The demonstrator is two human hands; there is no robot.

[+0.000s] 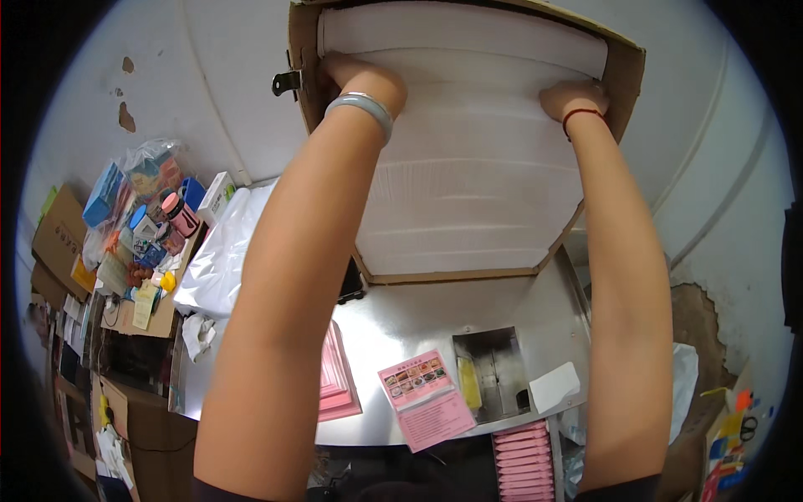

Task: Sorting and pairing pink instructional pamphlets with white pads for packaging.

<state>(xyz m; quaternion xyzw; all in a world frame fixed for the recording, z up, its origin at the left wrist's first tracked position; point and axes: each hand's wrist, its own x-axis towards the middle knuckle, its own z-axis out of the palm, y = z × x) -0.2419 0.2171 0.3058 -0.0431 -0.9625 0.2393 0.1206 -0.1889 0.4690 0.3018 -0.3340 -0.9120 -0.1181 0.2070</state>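
An open cardboard box (631,75) stands tilted at the far side of the metal table, packed with white paper-like sheets (477,117). My left hand (364,77) reaches into its left side, between the white sheets and the cardboard wall; its fingers are hidden. Inside the right side, my right hand (573,98) presses against the same sheets with bent knuckles, its fingertips out of sight. A metal latch (286,82) sticks out from the box's left edge.
The metal tabletop (401,305) has a rectangular opening (502,368). Nearby lie a pink printed leaflet (427,402), a pink stack (336,381) and a white paper piece (554,388). Pink packets (524,464) are lined up below. White plastic (222,259) and a cluttered shelf are leftward.
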